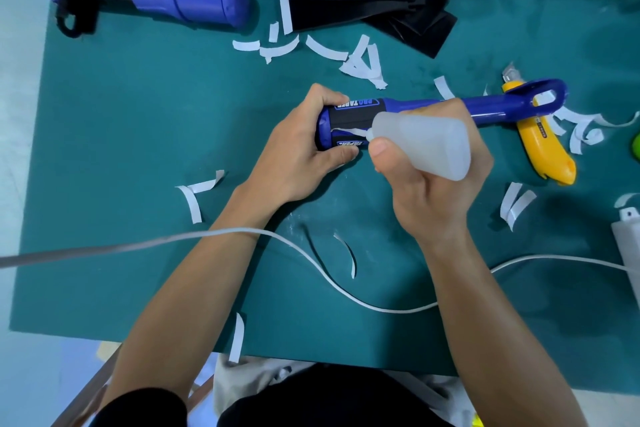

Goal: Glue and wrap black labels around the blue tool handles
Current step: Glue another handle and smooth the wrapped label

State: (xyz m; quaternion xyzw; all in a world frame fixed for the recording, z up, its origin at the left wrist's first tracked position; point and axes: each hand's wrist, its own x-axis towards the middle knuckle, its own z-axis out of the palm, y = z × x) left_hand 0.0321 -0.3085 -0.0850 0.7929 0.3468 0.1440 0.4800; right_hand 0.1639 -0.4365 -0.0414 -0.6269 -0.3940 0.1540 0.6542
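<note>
Cable (311,260), white and limp, is trailing across the green worktop (121,114) beside its near edge, among curled white backing strips (194,198). Beyond, mid-worktop, the right hand (433,191) is wrapping its grip round a soft, translucent glue bottle (426,142), nozzle touching the open seam of the black label (349,116) on the blue tool handle (485,107). The left hand (298,149) is holding the handle's butt in a closed grip. Gluing looks to be under way; next, the loose label edge is probably needing a smooth press down. The handle's looped end is lying over a yellow utility knife (547,156) towards the right edge. Spare black labels (381,0) and more blue handles (207,0) are waiting along the far edge.
</note>
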